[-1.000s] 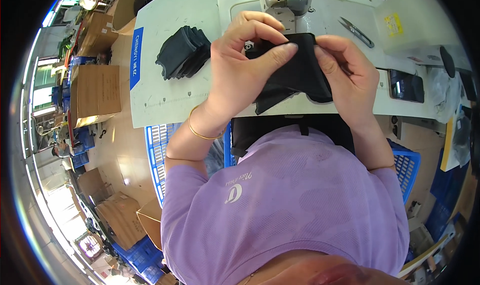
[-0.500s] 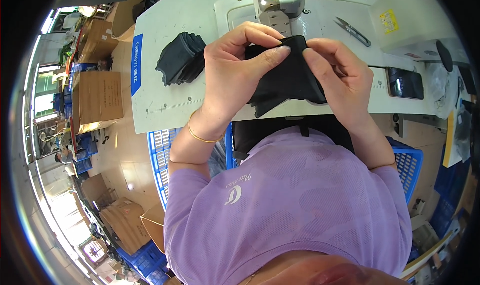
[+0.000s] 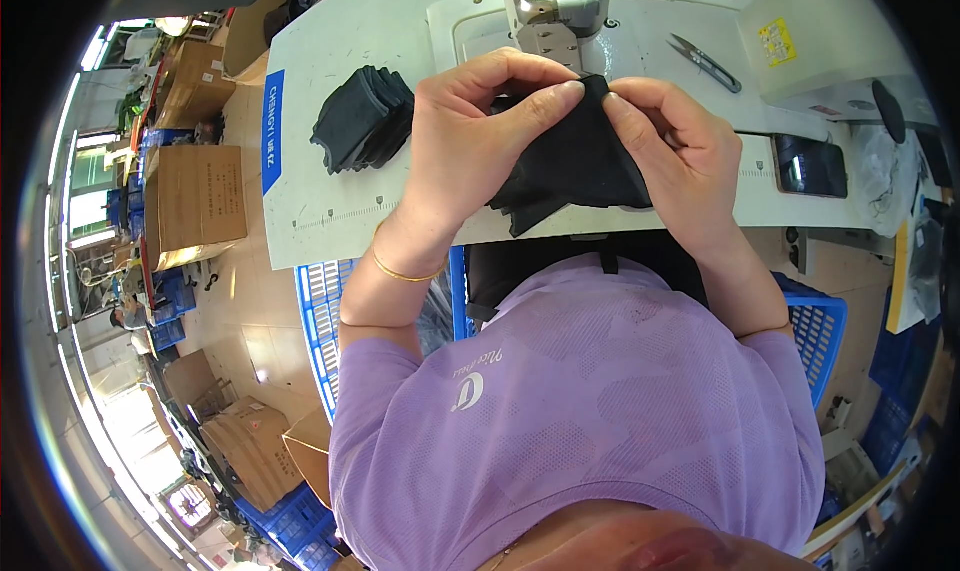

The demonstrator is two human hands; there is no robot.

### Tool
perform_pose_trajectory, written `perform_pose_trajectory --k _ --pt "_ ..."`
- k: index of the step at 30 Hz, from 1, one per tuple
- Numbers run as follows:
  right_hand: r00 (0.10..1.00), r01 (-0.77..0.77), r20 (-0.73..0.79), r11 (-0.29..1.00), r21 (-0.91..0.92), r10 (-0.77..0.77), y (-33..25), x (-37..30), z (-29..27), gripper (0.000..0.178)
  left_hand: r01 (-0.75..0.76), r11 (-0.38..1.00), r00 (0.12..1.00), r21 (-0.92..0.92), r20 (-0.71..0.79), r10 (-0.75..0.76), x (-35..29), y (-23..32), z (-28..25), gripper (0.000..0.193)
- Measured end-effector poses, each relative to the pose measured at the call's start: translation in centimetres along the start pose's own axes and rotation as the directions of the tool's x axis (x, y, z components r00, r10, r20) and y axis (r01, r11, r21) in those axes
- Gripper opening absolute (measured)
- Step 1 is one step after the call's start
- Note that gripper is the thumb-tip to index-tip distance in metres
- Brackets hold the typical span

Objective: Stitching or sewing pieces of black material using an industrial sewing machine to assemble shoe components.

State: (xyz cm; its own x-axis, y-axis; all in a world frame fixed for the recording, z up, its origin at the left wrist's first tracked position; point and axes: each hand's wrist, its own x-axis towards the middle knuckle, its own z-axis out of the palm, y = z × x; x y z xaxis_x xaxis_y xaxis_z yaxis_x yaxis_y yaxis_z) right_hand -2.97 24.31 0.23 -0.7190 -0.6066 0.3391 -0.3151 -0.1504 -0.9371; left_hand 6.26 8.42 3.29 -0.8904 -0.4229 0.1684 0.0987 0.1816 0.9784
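A piece of black fabric (image 3: pixel 575 161) hangs between my two hands over the near edge of the sewing table. My left hand (image 3: pixel 480 131) pinches its top edge between thumb and fingers. Close beside it, my right hand (image 3: pixel 685 151) pinches the same edge a little to the right. The fabric's lower end droops, with a loose corner toward the left. Just beyond my fingertips stands the sewing machine head (image 3: pixel 560 11); its needle area is partly hidden. Left of my left hand lies a stack of dark fabric pieces (image 3: pixel 362 119).
Thread snips (image 3: pixel 706 63) and a phone (image 3: pixel 810 165) lie on the right of the white table (image 3: pixel 330 211). Blue plastic baskets (image 3: pixel 318 311) stand below its near edge on both sides. Cardboard boxes (image 3: pixel 200 206) sit on the floor at the left.
Both hands have shifted very slightly, and the fabric's top edge sits a touch lower. The grip on the fabric stays the same.
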Motion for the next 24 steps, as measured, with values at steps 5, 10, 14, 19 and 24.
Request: perform_pose_trajectory --k 5,10,14,19,24 --pt "1.0 -0.005 0.014 1.0 -0.026 0.005 -0.2 0.0 -0.1 0.014 -0.052 0.994 0.998 0.096 0.049 0.048 0.1 -0.5 -0.4 0.01" --pt "0.99 0.133 -0.032 0.991 -0.019 -0.134 0.4 -0.2 0.4 0.016 -0.155 0.987 0.971 0.033 -0.177 0.159 0.0 -0.9 -0.1 0.008" --pt "0.995 0.103 0.023 0.991 -0.09 -0.101 0.1 -0.8 -0.3 0.015 -0.134 0.988 0.969 -0.075 -0.22 0.115 0.0 -0.9 -0.4 0.008" --pt "0.994 0.113 0.015 0.984 -0.134 -0.112 -0.1 -0.6 -0.4 0.011 -0.121 0.984 0.971 -0.129 -0.223 0.09 0.1 -1.1 -0.4 0.009" --pt "0.995 0.098 -0.004 0.984 -0.148 -0.1 0.1 -0.5 -0.3 0.012 -0.13 0.98 0.97 -0.151 -0.223 0.094 -0.1 -1.2 -0.2 0.009"
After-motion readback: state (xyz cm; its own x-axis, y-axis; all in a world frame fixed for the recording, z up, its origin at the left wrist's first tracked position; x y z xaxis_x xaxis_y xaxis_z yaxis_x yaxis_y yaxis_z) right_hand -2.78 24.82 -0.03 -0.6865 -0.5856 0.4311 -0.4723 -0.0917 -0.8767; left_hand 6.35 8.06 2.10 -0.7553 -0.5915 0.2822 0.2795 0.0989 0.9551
